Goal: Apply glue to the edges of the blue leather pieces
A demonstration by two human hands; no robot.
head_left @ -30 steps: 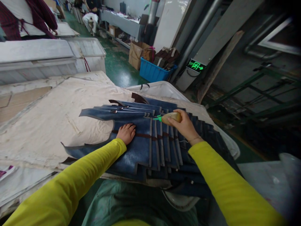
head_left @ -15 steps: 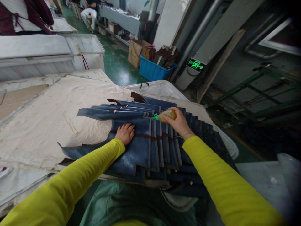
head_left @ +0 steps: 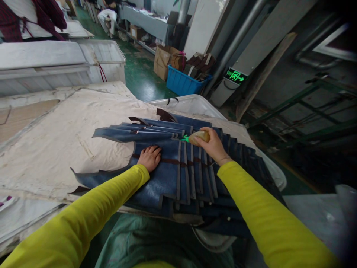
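Note:
Dark blue leather-like pieces (head_left: 156, 182) with grey edges lie overlapped in a fanned row, a dark strip crossing them. Flat on the front piece rests my left hand (head_left: 150, 158), fingers stretched out and holding nothing. My right hand (head_left: 213, 143) is wrapped round a yellowish squeeze bottle (head_left: 197, 138), tilted on its side above the row. Its green nozzle (head_left: 184, 138) points left, at the stepped upper edges of the pieces. Whether the tip touches them I cannot tell.
A pale cloth (head_left: 92, 115) covers the work surface beneath the pieces. Beyond it are a white bin (head_left: 107, 56), a blue crate (head_left: 184, 82) and a cardboard box (head_left: 161, 65). One person (head_left: 41, 18) stands at the far left; another (head_left: 108, 16) sits farther back.
The whole view has shifted slightly. Both hands keep nearly the same places on and over the pieces, and the bottle stays in my right hand.

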